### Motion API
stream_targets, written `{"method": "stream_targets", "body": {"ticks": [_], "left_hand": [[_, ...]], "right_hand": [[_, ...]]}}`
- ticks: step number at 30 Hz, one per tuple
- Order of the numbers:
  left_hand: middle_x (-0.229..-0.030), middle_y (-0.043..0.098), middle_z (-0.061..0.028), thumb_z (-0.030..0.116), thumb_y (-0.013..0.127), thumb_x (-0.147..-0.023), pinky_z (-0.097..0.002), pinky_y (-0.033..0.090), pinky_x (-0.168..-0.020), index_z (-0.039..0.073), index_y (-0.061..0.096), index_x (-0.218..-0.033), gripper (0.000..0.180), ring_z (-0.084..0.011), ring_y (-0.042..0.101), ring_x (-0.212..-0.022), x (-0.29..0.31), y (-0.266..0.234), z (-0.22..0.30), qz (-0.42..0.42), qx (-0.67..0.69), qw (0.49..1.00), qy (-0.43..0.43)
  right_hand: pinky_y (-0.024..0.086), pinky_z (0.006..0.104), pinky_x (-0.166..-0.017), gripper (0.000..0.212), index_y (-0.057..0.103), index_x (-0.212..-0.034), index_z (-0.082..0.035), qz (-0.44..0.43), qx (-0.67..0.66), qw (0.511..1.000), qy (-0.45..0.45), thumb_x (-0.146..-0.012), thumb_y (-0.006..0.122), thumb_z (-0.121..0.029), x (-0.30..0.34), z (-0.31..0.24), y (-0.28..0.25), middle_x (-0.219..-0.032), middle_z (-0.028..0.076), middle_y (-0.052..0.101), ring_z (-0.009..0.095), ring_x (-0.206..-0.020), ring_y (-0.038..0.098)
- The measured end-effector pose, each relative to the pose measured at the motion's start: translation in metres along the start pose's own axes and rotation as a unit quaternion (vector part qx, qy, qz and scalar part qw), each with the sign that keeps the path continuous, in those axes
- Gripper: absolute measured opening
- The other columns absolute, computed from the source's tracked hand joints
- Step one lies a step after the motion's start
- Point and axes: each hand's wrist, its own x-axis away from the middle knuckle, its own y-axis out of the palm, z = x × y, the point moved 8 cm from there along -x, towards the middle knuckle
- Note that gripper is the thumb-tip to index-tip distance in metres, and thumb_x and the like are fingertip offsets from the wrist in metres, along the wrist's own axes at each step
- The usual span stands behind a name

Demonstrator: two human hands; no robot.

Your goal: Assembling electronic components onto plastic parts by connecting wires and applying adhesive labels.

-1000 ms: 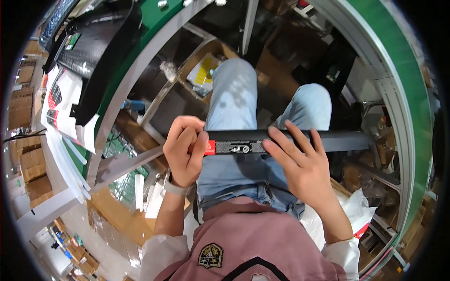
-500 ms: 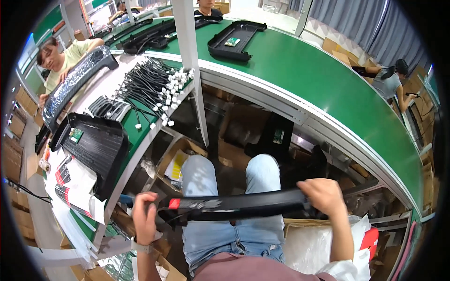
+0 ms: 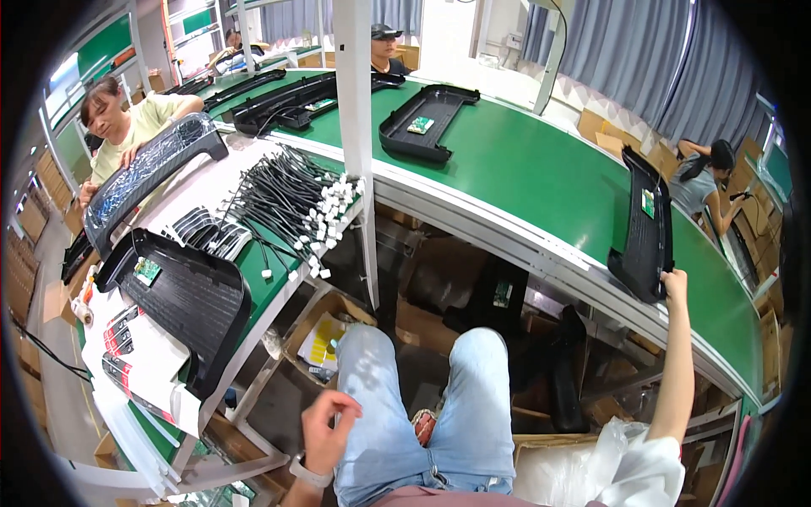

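At the right, my right hand (image 3: pixel 674 287) is closed on the near end of a long black plastic housing (image 3: pixel 634 245). The housing lies hollow side up across the green conveyor belt, with a small green circuit board (image 3: pixel 648 203) inside. My left hand (image 3: pixel 329 429) hovers over my left thigh, fingers loosely curled and a gap showing at the thumb, with nothing in it. On the side table to the left rests another black housing (image 3: pixel 190 296) with a green circuit board (image 3: pixel 146 271).
Bundled black cables with white connectors (image 3: pixel 291 198) lie beside black curved parts (image 3: pixel 207 232). Farther along the belt sits another housing (image 3: pixel 414 139). A white post (image 3: pixel 358 118) stands between table and belt. A co-worker (image 3: pixel 127 135) handles a film-covered black part (image 3: pixel 152 173).
The housing has gone from over my lap to the belt at the right, my right hand still on its end. My left hand has let go and moved right and slightly down.
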Motion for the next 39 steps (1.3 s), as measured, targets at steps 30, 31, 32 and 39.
{"method": "stream_targets", "body": {"ticks": [30, 31, 32, 39], "left_hand": [[-0.133, 0.054, -0.0171, 0.014, 0.06, -0.093, -0.0364, 0.05, -0.094, 0.006, 0.035, -0.142, 0.055, -0.0266, 0.057, -0.118, -0.102, 0.112, -0.028, -0.132, 0.313, 0.937, -0.085], [-0.14, 0.047, -0.0182, 0.025, 0.059, -0.095, -0.0405, 0.049, -0.096, 0.007, 0.027, -0.145, 0.061, -0.0304, 0.053, -0.125, -0.123, 0.123, -0.016, -0.138, 0.346, 0.924, -0.092], [-0.138, 0.046, -0.0152, 0.031, 0.063, -0.095, -0.0407, 0.048, -0.095, 0.012, 0.021, -0.149, 0.071, -0.0281, 0.053, -0.124, -0.146, 0.134, -0.017, -0.132, 0.401, 0.898, -0.124], [-0.112, 0.058, -0.0049, 0.002, 0.058, -0.077, -0.0329, 0.05, -0.083, 0.013, 0.046, -0.134, 0.059, -0.02, 0.058, -0.103, -0.214, 0.155, 0.03, -0.02, 0.457, 0.885, -0.089]], "right_hand": [[0.05, 0.0393, -0.06, 0.024, 0.057, -0.077, -0.006, -0.065, 0.115, 0.776, -0.616, -0.077, 0.073, -0.024, 0.295, -0.422, 0.259, -0.074, 0.01, 0.062, 0.029, -0.071, 0.063], [0.049, 0.0394, -0.059, 0.024, 0.057, -0.077, -0.006, -0.083, 0.109, 0.782, -0.608, -0.078, 0.073, -0.024, 0.311, -0.41, 0.25, -0.074, 0.009, 0.061, 0.028, -0.071, 0.063], [0.048, 0.0402, -0.057, 0.025, 0.055, -0.077, -0.007, -0.092, 0.115, 0.783, -0.604, -0.077, 0.074, -0.023, 0.327, -0.401, 0.241, -0.073, 0.009, 0.06, 0.028, -0.07, 0.062], [0.045, 0.0364, -0.051, 0.026, 0.053, -0.078, -0.009, -0.057, 0.143, 0.773, -0.616, -0.075, 0.073, -0.026, 0.401, -0.378, 0.209, -0.069, 0.004, 0.051, 0.023, -0.067, 0.06]]}}
